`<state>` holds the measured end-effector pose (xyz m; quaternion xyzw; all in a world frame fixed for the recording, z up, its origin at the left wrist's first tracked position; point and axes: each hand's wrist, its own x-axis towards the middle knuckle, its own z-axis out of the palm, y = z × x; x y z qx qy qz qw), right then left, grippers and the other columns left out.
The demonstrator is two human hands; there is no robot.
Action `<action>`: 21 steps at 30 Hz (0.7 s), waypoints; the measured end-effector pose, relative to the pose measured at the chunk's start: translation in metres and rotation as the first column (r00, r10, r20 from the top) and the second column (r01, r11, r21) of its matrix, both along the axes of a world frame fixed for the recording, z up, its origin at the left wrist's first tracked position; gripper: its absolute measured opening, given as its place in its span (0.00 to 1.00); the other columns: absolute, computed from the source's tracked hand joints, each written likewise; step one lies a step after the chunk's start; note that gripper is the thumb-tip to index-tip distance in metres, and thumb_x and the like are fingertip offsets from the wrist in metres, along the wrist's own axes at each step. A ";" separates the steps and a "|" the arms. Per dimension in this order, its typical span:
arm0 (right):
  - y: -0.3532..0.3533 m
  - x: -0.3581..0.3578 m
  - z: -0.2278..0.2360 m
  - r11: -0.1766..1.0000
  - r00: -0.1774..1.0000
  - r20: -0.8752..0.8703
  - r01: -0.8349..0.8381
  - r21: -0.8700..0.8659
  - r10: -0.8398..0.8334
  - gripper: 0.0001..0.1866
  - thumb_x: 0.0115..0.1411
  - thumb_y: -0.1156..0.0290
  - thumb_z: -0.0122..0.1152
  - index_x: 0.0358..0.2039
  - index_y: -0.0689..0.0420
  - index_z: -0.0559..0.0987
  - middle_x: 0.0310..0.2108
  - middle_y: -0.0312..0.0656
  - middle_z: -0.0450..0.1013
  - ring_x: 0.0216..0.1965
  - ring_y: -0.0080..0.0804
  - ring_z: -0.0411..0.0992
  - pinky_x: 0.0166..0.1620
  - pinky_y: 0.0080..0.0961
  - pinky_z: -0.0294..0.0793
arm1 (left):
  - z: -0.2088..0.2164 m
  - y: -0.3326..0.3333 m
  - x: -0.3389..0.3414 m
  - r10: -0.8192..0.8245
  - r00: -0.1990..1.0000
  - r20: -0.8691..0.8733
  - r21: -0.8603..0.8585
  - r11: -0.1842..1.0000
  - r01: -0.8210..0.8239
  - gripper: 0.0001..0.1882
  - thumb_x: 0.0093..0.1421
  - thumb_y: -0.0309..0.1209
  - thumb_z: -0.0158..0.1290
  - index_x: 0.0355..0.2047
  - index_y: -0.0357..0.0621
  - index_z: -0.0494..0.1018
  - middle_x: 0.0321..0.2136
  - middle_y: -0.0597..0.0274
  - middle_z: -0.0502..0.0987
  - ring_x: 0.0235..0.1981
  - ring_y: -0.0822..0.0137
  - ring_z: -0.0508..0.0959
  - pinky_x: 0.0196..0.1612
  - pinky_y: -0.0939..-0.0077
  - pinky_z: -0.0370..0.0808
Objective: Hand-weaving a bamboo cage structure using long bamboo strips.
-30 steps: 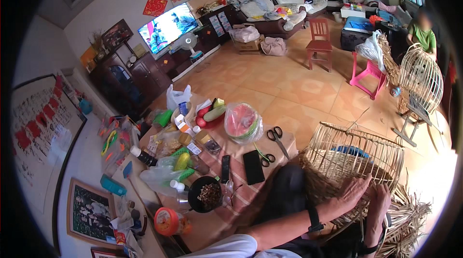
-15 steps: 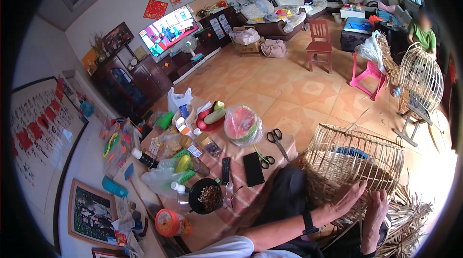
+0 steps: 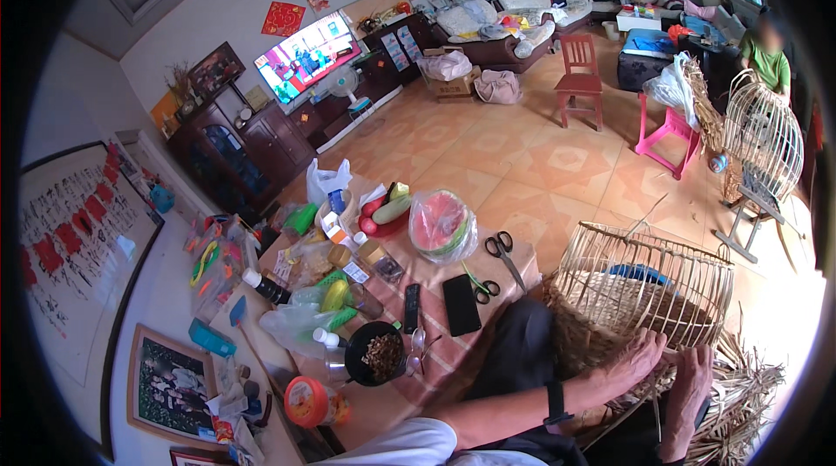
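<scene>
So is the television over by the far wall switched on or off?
On. The television screen shows a bright, colourful picture, unlike the dark phone lying on the table.

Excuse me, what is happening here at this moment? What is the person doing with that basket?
A person sits by a low table and works on a half-woven cane basket resting in front of their lap. Both bare hands are at its lower wall: the left hand lies flat on the weave, and the right hand is just beside it among loose strips. On the table lie scissors, a dark phone and a wrapped watermelon slice, all untouched. Another person sits further back by a taller cage.
</scene>
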<state>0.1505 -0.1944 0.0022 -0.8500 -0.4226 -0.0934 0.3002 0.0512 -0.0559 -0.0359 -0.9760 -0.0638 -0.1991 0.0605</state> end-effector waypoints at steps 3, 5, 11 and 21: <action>-0.010 0.006 -0.006 0.997 0.997 -0.021 0.074 -0.009 -0.074 0.03 0.58 0.79 0.57 0.34 0.62 0.73 0.37 0.48 0.68 0.38 0.50 0.71 0.38 0.43 0.71 | -0.007 -0.009 0.010 0.028 0.996 -0.082 0.112 0.994 -0.018 0.25 0.61 0.26 0.44 0.56 0.22 0.65 0.33 0.47 0.75 0.42 0.54 0.75 0.53 0.62 0.70; -0.011 0.006 -0.009 0.985 0.986 -0.014 0.166 0.043 -0.166 0.02 0.62 0.79 0.55 0.35 0.62 0.73 0.37 0.49 0.68 0.36 0.53 0.72 0.35 0.45 0.71 | -0.003 -0.015 0.015 0.101 0.974 -0.203 0.029 0.995 -0.097 0.26 0.61 0.25 0.43 0.59 0.22 0.63 0.34 0.46 0.76 0.44 0.51 0.75 0.55 0.59 0.69; -0.025 0.019 -0.025 0.987 0.991 -0.042 0.123 -0.098 -0.128 0.02 0.63 0.76 0.54 0.37 0.59 0.73 0.37 0.52 0.69 0.35 0.56 0.72 0.33 0.47 0.70 | -0.007 0.005 0.017 0.077 0.986 0.148 -0.682 0.730 0.045 0.11 0.60 0.20 0.43 0.42 0.37 0.68 0.26 0.49 0.71 0.32 0.51 0.75 0.35 0.57 0.72; -0.046 0.011 -0.042 0.998 0.998 -0.013 0.058 0.022 -0.058 0.07 0.62 0.73 0.58 0.39 0.60 0.74 0.35 0.52 0.72 0.32 0.57 0.73 0.32 0.47 0.70 | 0.023 0.026 0.007 -0.021 0.963 0.269 -0.751 0.621 0.223 0.09 0.54 0.18 0.48 0.34 0.42 0.65 0.19 0.52 0.66 0.23 0.50 0.70 0.27 0.57 0.66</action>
